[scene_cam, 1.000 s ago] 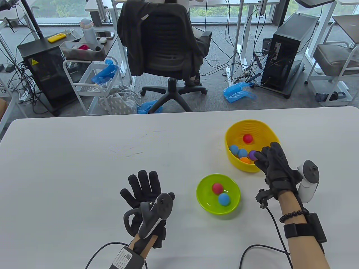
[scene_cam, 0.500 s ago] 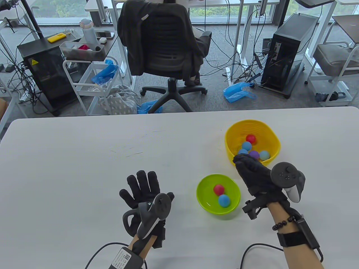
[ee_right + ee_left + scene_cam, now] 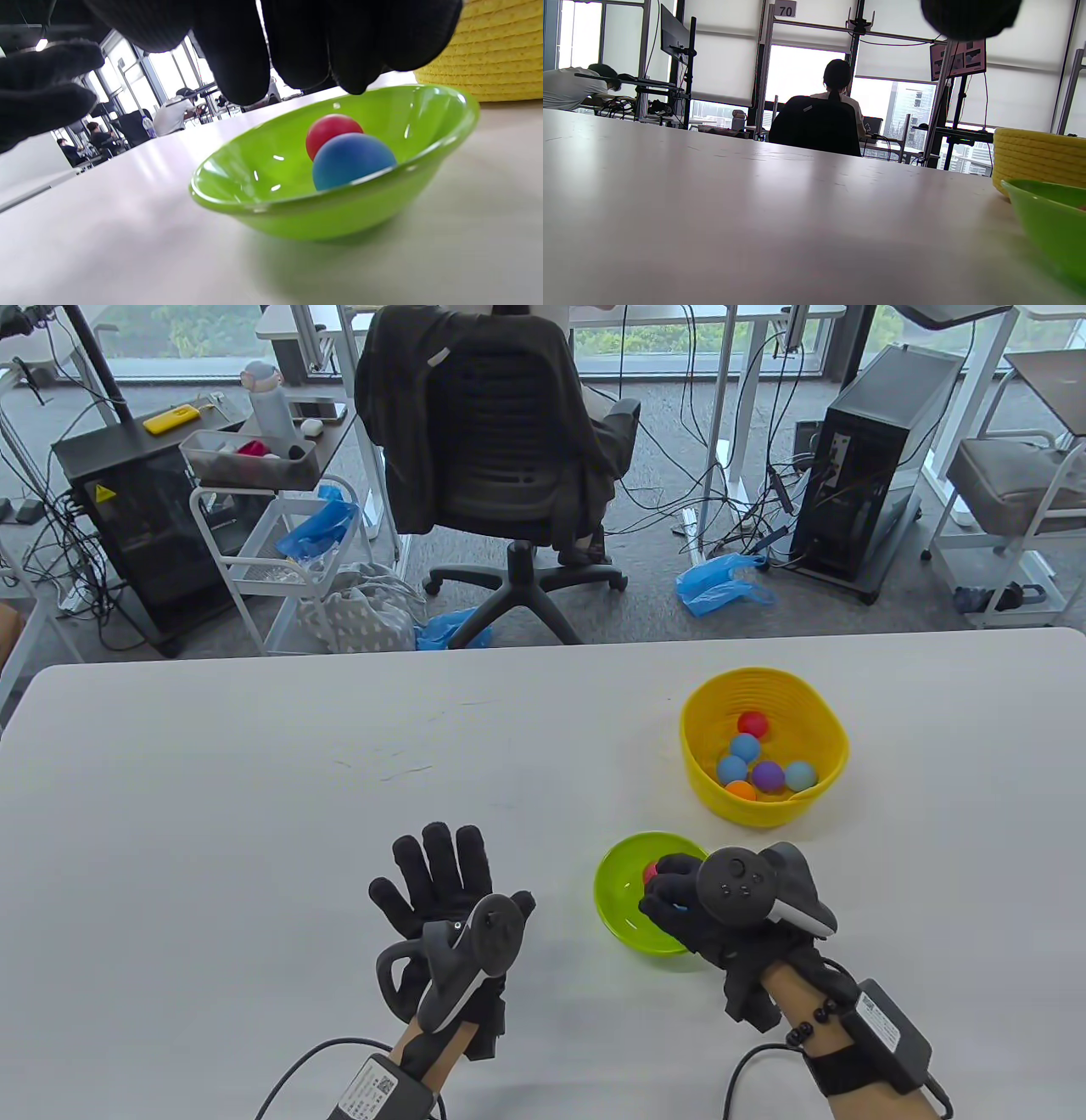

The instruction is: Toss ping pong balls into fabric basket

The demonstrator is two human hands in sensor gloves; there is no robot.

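Two balls, a red ball (image 3: 328,127) and a blue ball (image 3: 352,159), are seen in the green bowl (image 3: 297,212), under the right hand (image 3: 691,903), fingers spread, empty. Six balls are held in the yellow fabric basket (image 3: 819,806). The left hand (image 3: 437,882) is laid flat, fingers splayed.

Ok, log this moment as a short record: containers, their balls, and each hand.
basket: yellow basket, far right of the table
basket balls: six; red, three blue, purple, orange
bowl: green bowl, nearer than the basket
bowl balls: red ball and blue ball, touching
right hand: over the bowl, fingers spread above the balls, holding nothing
left hand: flat on the table, fingers spread
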